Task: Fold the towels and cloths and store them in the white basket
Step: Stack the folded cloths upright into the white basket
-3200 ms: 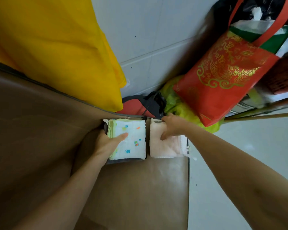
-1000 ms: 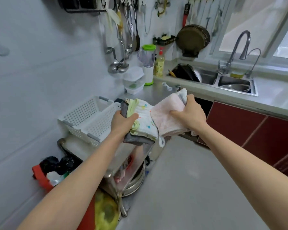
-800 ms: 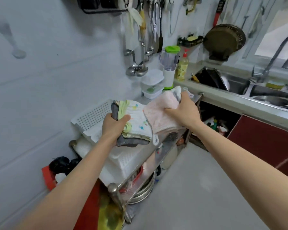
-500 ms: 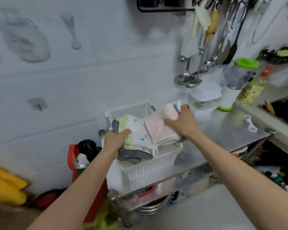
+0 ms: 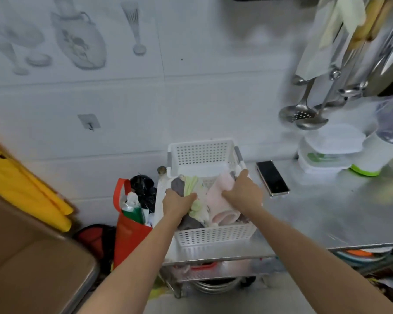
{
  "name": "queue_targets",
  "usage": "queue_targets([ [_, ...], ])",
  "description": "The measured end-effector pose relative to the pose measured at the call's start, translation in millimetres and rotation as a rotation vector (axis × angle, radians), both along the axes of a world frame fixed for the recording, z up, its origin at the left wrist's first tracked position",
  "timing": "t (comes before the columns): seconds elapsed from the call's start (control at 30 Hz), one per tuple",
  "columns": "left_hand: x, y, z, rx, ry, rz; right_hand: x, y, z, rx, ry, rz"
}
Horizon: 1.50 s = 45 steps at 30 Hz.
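Folded cloths held inside the white basket [image 5: 213,236].

A grey and printed cloth stack [image 5: 192,211] is gripped by the left hand [image 5: 177,203], a pink towel [image 5: 220,206] by the right hand [image 5: 243,193]. The basket is set on the steel counter [image 5: 327,214], a phone [image 5: 272,177] just beside it.

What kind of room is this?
Most likely a home kitchen. Metal ladles hang on a tiled wall, food containers sit on a steel counter, and the white basket rests there too.
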State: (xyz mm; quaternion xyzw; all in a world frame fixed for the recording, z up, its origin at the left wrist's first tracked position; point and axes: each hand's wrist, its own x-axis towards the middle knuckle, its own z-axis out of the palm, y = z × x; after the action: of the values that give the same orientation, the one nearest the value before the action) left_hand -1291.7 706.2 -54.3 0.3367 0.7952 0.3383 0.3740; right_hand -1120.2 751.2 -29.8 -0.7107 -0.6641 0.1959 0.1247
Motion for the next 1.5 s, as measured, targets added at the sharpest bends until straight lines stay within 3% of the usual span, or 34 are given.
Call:
queue_targets([
  [0.13,-3.8,8.6,-8.4,0.035,0.097,-0.104,-2.5,2.8,-13.5,0.036,0.001,-0.037],
  [0.2,-4.9,7.7,-13.2,0.054,0.234,-0.189,-3.2,4.4,-17.3,0.045,-0.012,-0.041],
  [0.33,-11.1,4.6,-20.9,0.156,0.955,-0.552,-6.8,2.4,-23.4,0.058,-0.076,0.002],
  [0.4,-19.5,13.7,-19.2,0.3,1.154,-0.766,-8.9,1.3,-26.0,0.07,-0.118,0.024],
  [0.47,-32.1,23.2,-16.0,0.354,1.206,-1.098,-10.6,0.6,-29.4,0.073,-0.14,0.023],
  [0.53,-45.3,30.4,-11.8,0.313,1.182,-1.331,-13.3,0.7,-31.9,0.086,-0.148,0.014],
  [0.57,-52.1,32.6,-11.4,0.244,1.156,-1.329,-14.6,1.0,-32.9,0.092,-0.155,0.008],
  [0.63,-64.7,31.9,-16.4,0.135,1.057,-1.199,-17.3,1.9,-35.5,0.101,-0.189,0.003],
  [0.83,-75.3,17.5,-40.1,0.145,0.596,-1.023,-33.9,5.1,-44.9,-0.002,-0.222,-0.045],
  [1.0,-71.4,14.9,-43.5,0.178,0.576,-0.964,-63.7,5.2,-55.4,-0.098,-0.056,-0.084],
  [1.17,-71.1,14.6,-43.5,0.184,0.591,-0.973,-82.4,3.6,-59.7,-0.19,-0.045,0.028],
  [1.43,-69.3,16.2,-48.1,0.198,0.569,-0.952,-43.3,15.6,-45.8,0.006,-0.171,-0.087],
  [1.5,-69.0,16.2,-50.0,0.209,0.563,-0.944,-44.5,15.2,-45.4,-0.031,-0.157,-0.071],
])
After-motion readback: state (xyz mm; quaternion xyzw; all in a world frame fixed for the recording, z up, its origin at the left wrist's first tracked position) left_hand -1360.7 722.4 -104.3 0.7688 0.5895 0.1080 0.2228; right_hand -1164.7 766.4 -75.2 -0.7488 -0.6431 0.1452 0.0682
